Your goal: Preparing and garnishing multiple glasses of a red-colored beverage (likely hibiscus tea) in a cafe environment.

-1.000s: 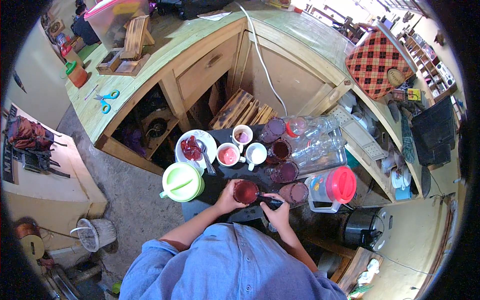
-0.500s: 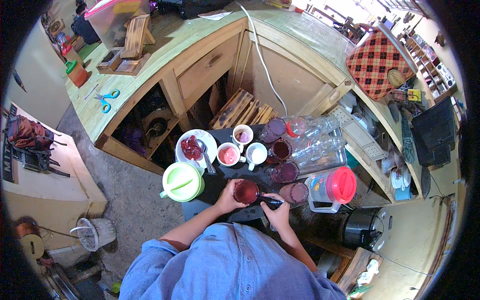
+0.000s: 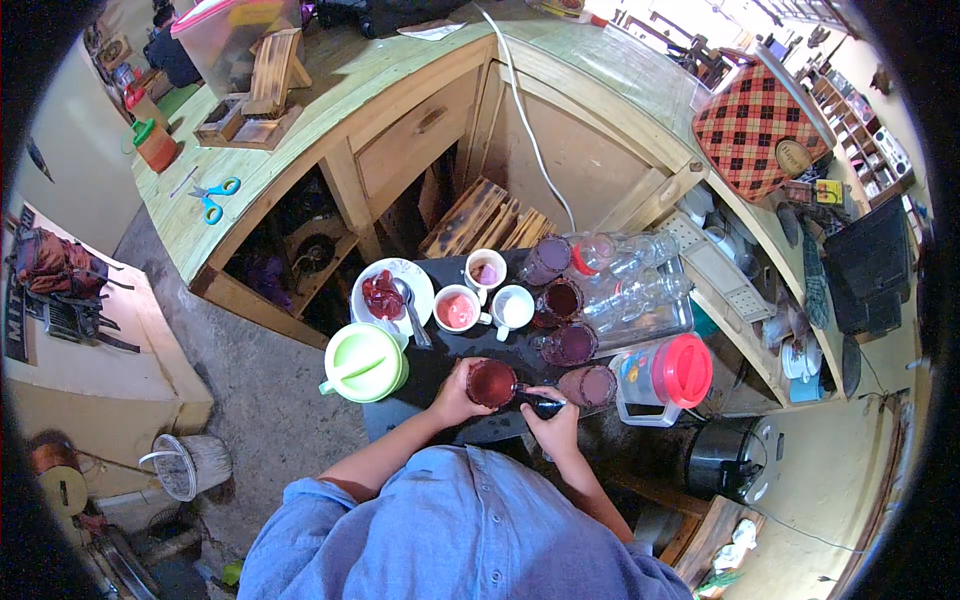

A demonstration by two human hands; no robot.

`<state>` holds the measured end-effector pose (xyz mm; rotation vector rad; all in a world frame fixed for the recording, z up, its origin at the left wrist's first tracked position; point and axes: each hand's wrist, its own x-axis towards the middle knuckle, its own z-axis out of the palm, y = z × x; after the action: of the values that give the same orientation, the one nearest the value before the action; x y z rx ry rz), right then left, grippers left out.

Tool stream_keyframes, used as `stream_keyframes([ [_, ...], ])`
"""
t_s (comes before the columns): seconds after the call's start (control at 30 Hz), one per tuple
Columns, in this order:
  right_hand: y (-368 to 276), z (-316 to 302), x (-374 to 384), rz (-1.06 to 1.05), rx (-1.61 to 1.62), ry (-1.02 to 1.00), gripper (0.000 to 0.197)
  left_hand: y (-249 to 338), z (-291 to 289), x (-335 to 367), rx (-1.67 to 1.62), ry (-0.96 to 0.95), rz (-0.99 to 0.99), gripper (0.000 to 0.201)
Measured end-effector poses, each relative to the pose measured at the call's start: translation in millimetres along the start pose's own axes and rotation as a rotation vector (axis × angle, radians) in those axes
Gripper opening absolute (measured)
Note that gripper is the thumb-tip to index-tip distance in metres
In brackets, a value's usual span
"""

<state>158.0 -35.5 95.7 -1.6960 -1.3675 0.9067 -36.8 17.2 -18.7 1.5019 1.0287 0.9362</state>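
Note:
My left hand [image 3: 458, 392] is wrapped round the side of a glass [image 3: 492, 384] with a dark red inside. Gripped in my right hand [image 3: 556, 428] is a black-handled tool [image 3: 543, 404] that points toward the glass rim; its working end I cannot make out. Just right of it stands a glass with a cloudy pinkish look [image 3: 588, 386]. Behind are more dark red glasses [image 3: 568, 344], a white mug with pink contents [image 3: 458, 309], a mug with white contents [image 3: 513, 308] and another mug [image 3: 485, 270]. A white plate [image 3: 419, 285] carries red jelly-like pieces [image 3: 384, 297] and a spoon [image 3: 410, 310].
A green lidded jug [image 3: 366, 363] stands at the dark table's left edge, a clear jug with a red lid [image 3: 665, 375] at its right. Several clear glasses [image 3: 630, 285] lie on a tray at the back right. Beyond is a wooden counter [image 3: 400, 75] with blue-handled scissors [image 3: 213, 200].

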Motion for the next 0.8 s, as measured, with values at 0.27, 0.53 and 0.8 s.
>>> stream_keyframes([
  [0.27, -2, -5, 0, 0.009, -0.059, 0.006, 0.023, 6, -1, 0, -0.004, -0.006, -0.014, 0.089],
  [0.53, 1, -14, 11, -0.052, -0.093, 0.003, 0.025, 1, 0, 0, -0.009, 0.003, -0.003, 0.089],
  [0.8, -5, -18, 19, -0.075, -0.104, -0.122, 0.025, 0, 0, 0, -0.021, -0.006, -0.018, 0.09],
])
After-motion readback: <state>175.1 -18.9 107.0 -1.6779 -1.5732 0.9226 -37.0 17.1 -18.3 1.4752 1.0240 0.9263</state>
